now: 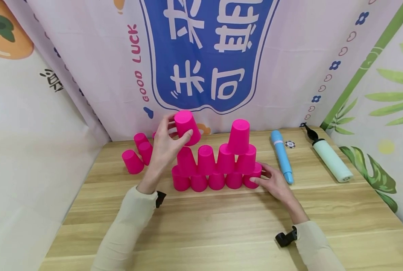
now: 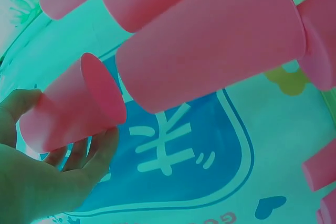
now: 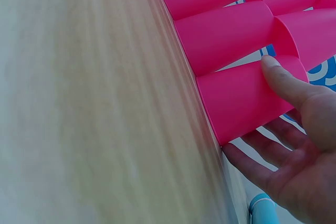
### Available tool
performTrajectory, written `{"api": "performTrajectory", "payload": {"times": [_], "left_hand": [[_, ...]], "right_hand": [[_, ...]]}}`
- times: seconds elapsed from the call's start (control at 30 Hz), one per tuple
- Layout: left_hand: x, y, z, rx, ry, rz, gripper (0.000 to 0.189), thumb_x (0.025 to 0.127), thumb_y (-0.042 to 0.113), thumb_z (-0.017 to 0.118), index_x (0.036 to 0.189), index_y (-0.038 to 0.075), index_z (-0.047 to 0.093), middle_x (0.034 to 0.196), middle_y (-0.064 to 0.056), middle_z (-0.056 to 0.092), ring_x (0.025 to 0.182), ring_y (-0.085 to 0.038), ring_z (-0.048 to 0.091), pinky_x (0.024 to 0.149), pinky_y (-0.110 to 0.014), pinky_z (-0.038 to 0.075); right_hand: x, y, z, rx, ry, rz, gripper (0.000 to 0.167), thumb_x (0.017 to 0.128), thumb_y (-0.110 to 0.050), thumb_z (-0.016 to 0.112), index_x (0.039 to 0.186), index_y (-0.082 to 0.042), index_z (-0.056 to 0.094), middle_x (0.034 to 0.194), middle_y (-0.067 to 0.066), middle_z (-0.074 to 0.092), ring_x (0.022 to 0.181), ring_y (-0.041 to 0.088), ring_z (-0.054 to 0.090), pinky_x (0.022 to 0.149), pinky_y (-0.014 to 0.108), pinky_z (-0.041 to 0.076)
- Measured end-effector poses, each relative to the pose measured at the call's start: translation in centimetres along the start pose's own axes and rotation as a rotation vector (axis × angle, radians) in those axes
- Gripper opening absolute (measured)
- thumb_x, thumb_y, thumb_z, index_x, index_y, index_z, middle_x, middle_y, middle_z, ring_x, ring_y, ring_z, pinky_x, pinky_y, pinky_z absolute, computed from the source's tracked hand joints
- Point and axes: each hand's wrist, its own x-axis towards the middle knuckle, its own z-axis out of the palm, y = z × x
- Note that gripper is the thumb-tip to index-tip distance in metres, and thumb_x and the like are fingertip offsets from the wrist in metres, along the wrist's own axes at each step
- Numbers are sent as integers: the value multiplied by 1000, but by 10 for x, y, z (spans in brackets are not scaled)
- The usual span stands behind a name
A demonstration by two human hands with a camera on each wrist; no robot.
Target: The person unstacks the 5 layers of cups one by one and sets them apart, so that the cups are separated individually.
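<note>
My left hand holds a pink cup mouth down, thumb on the near side and fingers round the far side. In the left wrist view this cup hangs apart from the larger-looking cup beside it. Below it is the left cup of the second row. A single cup stands on the right part of that row. My right hand holds the rightmost bottom-row cup between thumb and fingers. In the right wrist view, the thumb lies on this cup's side.
Several loose pink cups stand on the wooden table at the left. To the right lie a light blue pen-like stick, a small round chip and a pale green pump. A printed cloth hangs behind.
</note>
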Motion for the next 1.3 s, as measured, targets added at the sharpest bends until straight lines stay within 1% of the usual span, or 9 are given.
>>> {"api": "performTrajectory", "payload": {"times": [0.2,0.4,0.57,0.67,0.87,0.93,1.1,1.23,1.3], "left_hand": [[2,-9,-7,-1,64,24,63,83,19,75,136,9,42,128,-8,51,114,-23,52,91,-44,50],[2,-16,-23,-31,135,13,64,83,21,74,135,8,41,127,-9,50,113,-23,52,92,-42,50],[1,-22,-40,-42,192,-26,63,84,22,72,135,7,39,127,-9,49,113,-23,53,93,-40,49],[-1,-27,-48,-26,218,-63,63,85,24,72,136,8,38,127,-7,49,113,-21,51,93,-39,49],[-5,-38,-56,8,219,-146,64,86,27,70,137,9,37,129,-8,47,114,-22,51,94,-40,48],[-7,-41,-57,16,220,-165,63,86,27,69,137,8,36,130,-9,47,114,-24,51,95,-41,47],[-12,-55,-58,62,237,-216,64,86,28,69,137,7,37,129,-11,48,113,-24,50,96,-41,46],[-17,-69,-59,77,238,-251,64,86,26,69,136,5,37,127,-14,48,111,-27,50,95,-40,45],[-20,-78,-60,85,242,-255,62,85,23,69,135,3,37,126,-15,49,109,-28,51,93,-39,45]], "right_hand": [[3,10,0,-2,6,-4,69,81,-35,76,138,-9,49,131,14,56,119,35,55,92,42,51],[3,9,-1,-6,15,-15,69,81,-36,77,138,-8,49,130,15,57,118,35,55,93,43,50],[4,8,-1,-4,17,-21,68,82,-33,77,138,-7,50,131,16,56,118,36,56,94,44,49],[3,5,-1,-14,14,-8,66,83,-30,76,138,-6,49,132,17,56,119,36,55,95,44,49],[-4,-15,-2,-24,5,-2,62,86,-17,73,138,2,46,132,25,53,119,43,52,95,50,47],[-4,-17,-2,-19,3,-2,62,86,-17,73,138,2,45,132,25,53,120,43,52,95,50,47],[1,0,-1,-11,7,12,65,84,-28,75,139,-6,48,132,17,55,120,37,54,95,45,49],[3,8,-2,-10,13,-2,68,82,-34,76,138,-7,49,131,16,56,119,37,54,94,44,50],[4,9,-1,-10,12,-7,68,82,-35,76,138,-7,49,131,16,56,119,37,54,94,45,50]]}}
